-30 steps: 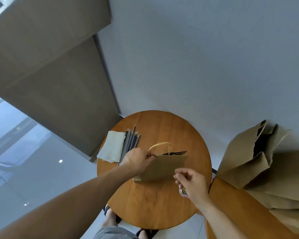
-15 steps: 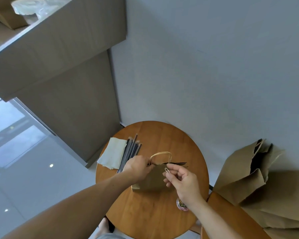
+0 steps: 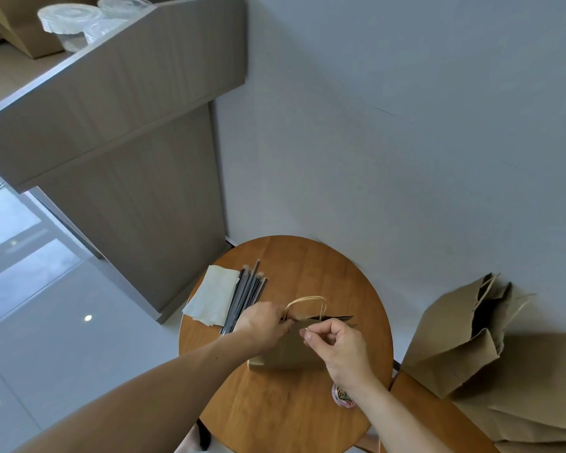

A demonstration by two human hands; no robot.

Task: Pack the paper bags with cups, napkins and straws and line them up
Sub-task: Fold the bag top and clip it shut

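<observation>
A small brown paper bag (image 3: 288, 353) with twine handles stands on the round wooden table (image 3: 294, 416). My left hand (image 3: 264, 322) pinches its top edge at the left corner. My right hand (image 3: 337, 346) holds a small paper clip between thumb and forefinger, right at the bag's top rim. A stack of pale napkins (image 3: 211, 300) and a bundle of black straws (image 3: 247, 295) lie at the table's left side. Clear plastic cups with lids (image 3: 67, 21) stand on the high counter at upper left.
A small round tub of coloured paper clips (image 3: 342, 395) sits by my right wrist. Several brown paper bags (image 3: 471, 348) lean and lie on a second wooden table (image 3: 419, 410) at the right. A grey counter (image 3: 128, 132) rises at left, a wall behind.
My right hand rose from the clip tub to the bag's top rim with a paper clip. My left hand kept its hold on the bag. The camera tilted up, revealing the cups.
</observation>
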